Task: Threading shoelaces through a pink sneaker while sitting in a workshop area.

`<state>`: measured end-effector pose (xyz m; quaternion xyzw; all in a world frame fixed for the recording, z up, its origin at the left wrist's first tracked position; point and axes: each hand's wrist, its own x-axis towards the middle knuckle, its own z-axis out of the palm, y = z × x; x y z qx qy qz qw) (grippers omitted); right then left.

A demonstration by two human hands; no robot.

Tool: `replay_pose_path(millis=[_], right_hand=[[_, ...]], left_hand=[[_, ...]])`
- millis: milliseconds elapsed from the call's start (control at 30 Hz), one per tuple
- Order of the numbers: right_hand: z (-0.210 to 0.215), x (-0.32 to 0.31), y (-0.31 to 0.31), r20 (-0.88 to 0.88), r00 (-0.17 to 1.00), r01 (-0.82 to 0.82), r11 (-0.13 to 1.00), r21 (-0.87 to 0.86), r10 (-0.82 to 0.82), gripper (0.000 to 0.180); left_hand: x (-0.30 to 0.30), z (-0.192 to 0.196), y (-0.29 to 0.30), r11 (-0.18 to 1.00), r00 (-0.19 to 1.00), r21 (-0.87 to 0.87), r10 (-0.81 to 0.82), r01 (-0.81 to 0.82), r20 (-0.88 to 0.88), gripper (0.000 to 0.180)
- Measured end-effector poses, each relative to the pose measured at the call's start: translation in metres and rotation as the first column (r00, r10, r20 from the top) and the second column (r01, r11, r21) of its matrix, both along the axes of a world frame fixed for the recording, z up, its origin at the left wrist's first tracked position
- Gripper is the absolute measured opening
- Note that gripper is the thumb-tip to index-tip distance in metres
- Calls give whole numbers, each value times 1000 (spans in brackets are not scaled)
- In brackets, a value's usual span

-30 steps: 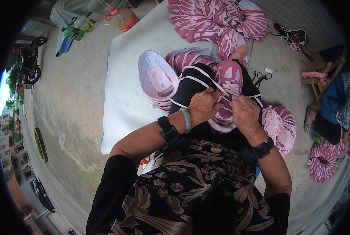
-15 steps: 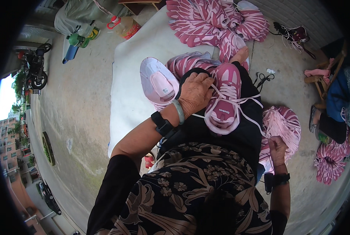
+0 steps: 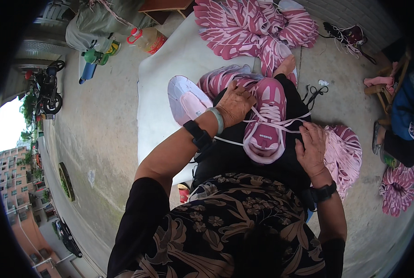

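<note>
While the left hand point(image 3: 234, 104) presses flat on the pink shoe point(image 3: 266, 118), the right hand point(image 3: 311, 148) fingers its white lace point(image 3: 290, 123), loose pink uppers point(image 3: 258, 25) heaped beyond.

An outdoor concrete yard serves as a home shoe-making workplace: heaps of pink shoe uppers point(image 3: 258, 28) at 12 o'clock, bundled pink laces point(image 3: 343, 155) at 3, a white mat point(image 3: 165, 78) on the concrete floor point(image 3: 100, 125), a parked motorbike point(image 3: 49, 90) and apartment blocks point(image 3: 17, 171) at 9.

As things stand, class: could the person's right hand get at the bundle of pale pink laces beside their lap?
Probably yes: the right hand lies right beside the bundle of pale pink laces, with nothing between them.
</note>
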<state>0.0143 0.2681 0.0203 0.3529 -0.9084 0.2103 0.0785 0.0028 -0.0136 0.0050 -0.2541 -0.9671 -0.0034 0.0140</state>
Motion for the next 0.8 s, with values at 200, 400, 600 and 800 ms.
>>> replay_pose_path(millis=[200, 400, 600, 800], right_hand=[[-16, -5, -18, 114, 987, -106, 993, -53, 112, 32], [-22, -4, -20, 113, 981, -148, 986, -70, 156, 16], [2, 13, 28, 111, 986, -120, 990, -76, 128, 11], [-18, 50, 163, 53, 995, 68, 981, 182, -79, 6]], left_hand=[[10, 30, -8, 854, 922, 450, 359, -262, -146, 20], [25, 12, 11, 314, 858, 878, 481, -361, 181, 9], [39, -1, 21, 34, 710, 769, 413, -638, 571, 10], [50, 0, 45, 398, 801, 720, 468, -568, 373, 8]])
